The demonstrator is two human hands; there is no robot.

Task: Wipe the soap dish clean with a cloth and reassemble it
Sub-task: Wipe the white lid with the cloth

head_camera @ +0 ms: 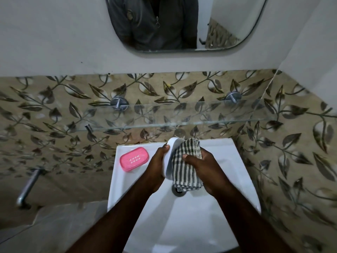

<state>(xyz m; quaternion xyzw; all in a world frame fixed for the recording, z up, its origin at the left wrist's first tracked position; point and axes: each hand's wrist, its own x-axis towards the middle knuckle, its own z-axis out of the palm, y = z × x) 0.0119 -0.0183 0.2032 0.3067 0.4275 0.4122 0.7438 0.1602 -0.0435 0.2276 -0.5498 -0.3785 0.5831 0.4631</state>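
Over the white sink (228, 172), my left hand (155, 167) grips the white base of the soap dish (170, 156), held on edge and tilted. My right hand (204, 168) holds a grey-and-white checked cloth (184, 168) and presses it against the inner side of the white base, with my thumb on the cloth. The cloth's lower end hangs over the drain. The pink slotted insert of the soap dish (134, 158) lies apart on the sink's back left ledge.
A glass shelf (182, 114) on two metal brackets juts out above the sink. A mirror (182, 24) hangs above it. A metal tap (29, 185) sticks out of the tiled wall at the left. The drain (179, 192) sits in the basin's middle.
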